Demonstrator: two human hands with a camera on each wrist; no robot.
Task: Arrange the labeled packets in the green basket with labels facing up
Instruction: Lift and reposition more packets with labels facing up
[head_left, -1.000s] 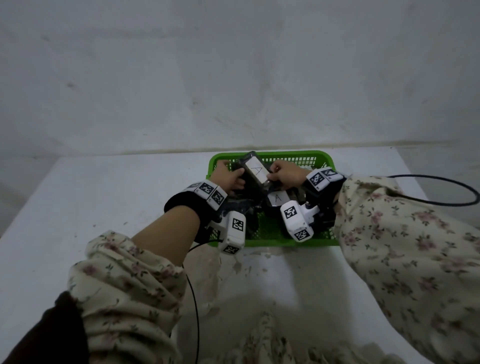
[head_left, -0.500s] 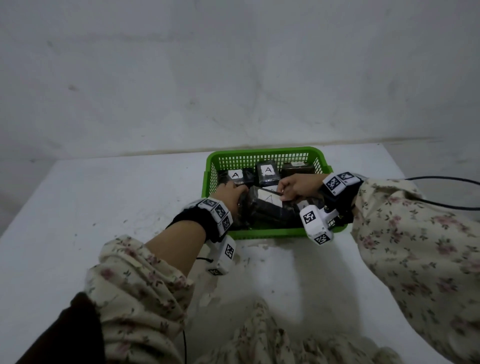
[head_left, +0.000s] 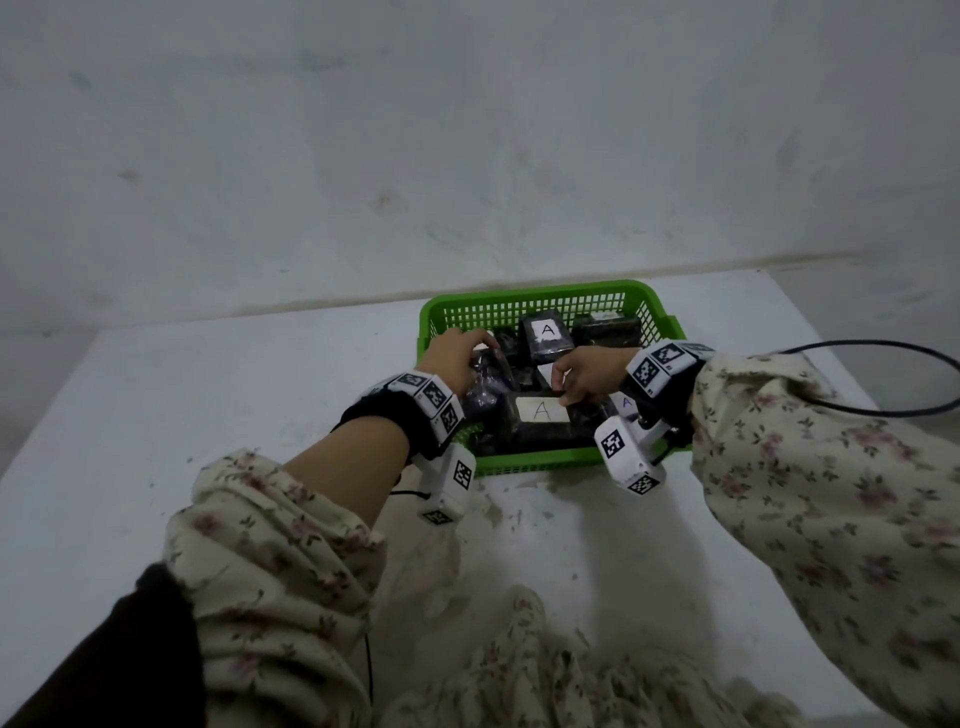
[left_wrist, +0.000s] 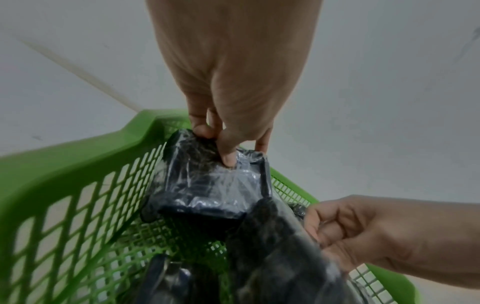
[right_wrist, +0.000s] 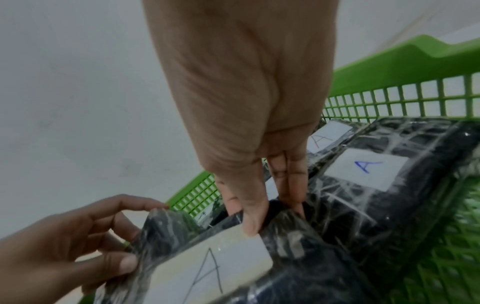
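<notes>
Both my hands are down in the green basket. My left hand has its fingers curled over a dark, plastic-wrapped packet at the basket's left side; in the left wrist view my thumb presses into its upper face while the fingertips hook over the far edge. No label shows on the side of this packet turned toward me, and it sits tilted against the mesh wall.

My right hand pinches the far edge of the near packet, thumb on top right at the corner of its white label, fingers tucked behind. That label faces up with a handwritten A. This packet lies just under my right fingers, along the basket's near wall.

Beyond my right fingertips a second packet lies with its A label up, and just beside my right wrist another labelled packet shows a blue A. Past that, by the far wall, one more dark packet sits with a pale patch on top I cannot read.

The basket stands on a white table, and a black cable loops off past my right sleeve.
</notes>
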